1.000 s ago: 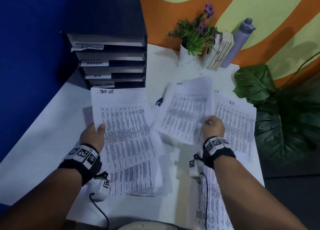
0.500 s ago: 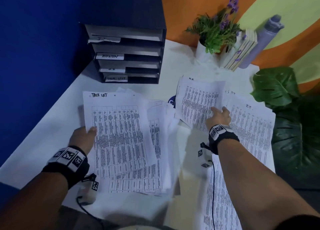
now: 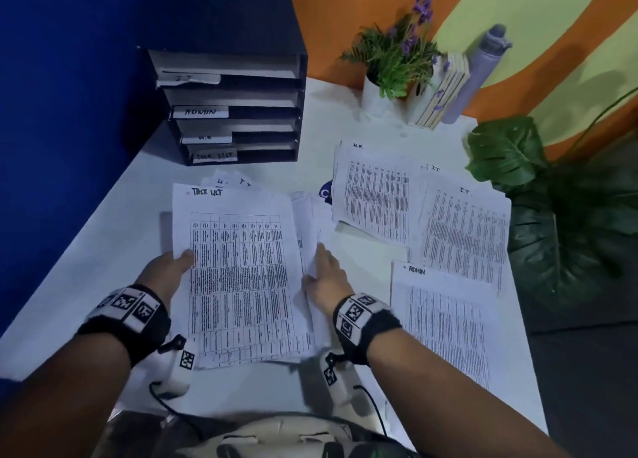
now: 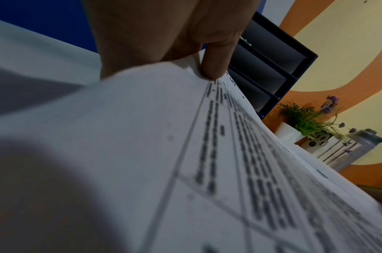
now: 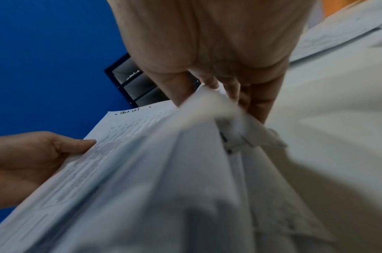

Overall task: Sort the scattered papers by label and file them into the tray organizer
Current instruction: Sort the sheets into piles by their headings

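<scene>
Where both hands grip it, the paper stack (image 3: 241, 278) fans unevenly — printed tables uppermost.

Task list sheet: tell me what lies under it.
Under the task list sheet lies a stack of papers; two corners peek out behind it. Their full labels and the count are hidden.

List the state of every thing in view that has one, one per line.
Left hand: pinching the stack's left edge.
Right hand: gripping the stack's right edge.
Stack: lifted, "Task List" sheet on top.
H.R. sheet: flat on table.
Admin sheet: flat on table.
Organizer: upright, trays look empty.
Bottle: leaning, capped.
</scene>
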The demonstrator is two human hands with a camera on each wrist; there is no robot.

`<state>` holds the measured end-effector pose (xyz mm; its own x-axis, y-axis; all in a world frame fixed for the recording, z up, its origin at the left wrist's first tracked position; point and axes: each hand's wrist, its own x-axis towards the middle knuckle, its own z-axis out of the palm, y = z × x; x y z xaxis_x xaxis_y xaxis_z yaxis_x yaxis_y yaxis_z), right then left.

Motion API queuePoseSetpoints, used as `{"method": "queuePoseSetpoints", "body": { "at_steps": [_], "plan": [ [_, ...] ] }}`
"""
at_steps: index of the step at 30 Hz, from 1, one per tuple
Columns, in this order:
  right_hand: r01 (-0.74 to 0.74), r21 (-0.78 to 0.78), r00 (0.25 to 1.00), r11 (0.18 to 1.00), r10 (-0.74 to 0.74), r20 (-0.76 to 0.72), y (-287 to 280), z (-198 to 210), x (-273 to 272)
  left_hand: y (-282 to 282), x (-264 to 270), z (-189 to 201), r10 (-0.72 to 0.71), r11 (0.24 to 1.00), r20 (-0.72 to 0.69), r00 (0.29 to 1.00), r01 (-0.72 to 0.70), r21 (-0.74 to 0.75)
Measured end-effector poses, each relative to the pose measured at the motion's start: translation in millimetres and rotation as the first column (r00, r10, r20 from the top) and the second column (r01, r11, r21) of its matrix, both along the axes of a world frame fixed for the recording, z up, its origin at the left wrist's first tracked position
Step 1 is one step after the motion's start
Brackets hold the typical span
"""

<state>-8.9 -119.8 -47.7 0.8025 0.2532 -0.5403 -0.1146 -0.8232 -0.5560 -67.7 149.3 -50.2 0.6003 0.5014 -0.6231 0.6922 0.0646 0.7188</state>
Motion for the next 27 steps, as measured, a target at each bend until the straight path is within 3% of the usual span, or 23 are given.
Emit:
{"method": "queuePoseSetpoints", "body": {
  "at_steps": [7, 10, 14, 17, 19, 27],
  "plan": [
    [-0.084, 0.06, 0.995, 0.995, 0.081, 0.054, 36, -7, -17, 16, -23, 13, -0.092, 0.969, -0.074, 0.993, 0.106, 0.221],
    [-0.079, 0.097, 0.99, 0.992, 0.067, 0.121, 28, -3, -21, 19, -30, 21, -0.149, 0.905, -0.094, 0.984, 0.174, 0.387],
    [0.141, -0.156, 0.913, 0.978, -0.068, 0.401, -30, 3, -25, 8, -25, 36, -0.23, 0.829, 0.028, 0.973, 0.18, 0.529],
    [0.364, -0.345, 0.891, 0.865, -0.216, 0.398, -91, -6, -31, -6, -17, 48, -0.19, 0.874, 0.146, 0.971, 0.099, 0.476],
    [0.416, -0.41, 0.898, 0.811, -0.295, 0.327, -124, -12, -40, -13, -11, 55, -0.176, 0.891, 0.196, 0.965, 0.072, 0.448],
    [0.524, -0.414, 0.852, 0.744, -0.46, 0.25, -165, -20, -77, -51, 13, 69, -0.167, 0.948, 0.306, 0.937, 0.067, 0.312]
  ]
}}
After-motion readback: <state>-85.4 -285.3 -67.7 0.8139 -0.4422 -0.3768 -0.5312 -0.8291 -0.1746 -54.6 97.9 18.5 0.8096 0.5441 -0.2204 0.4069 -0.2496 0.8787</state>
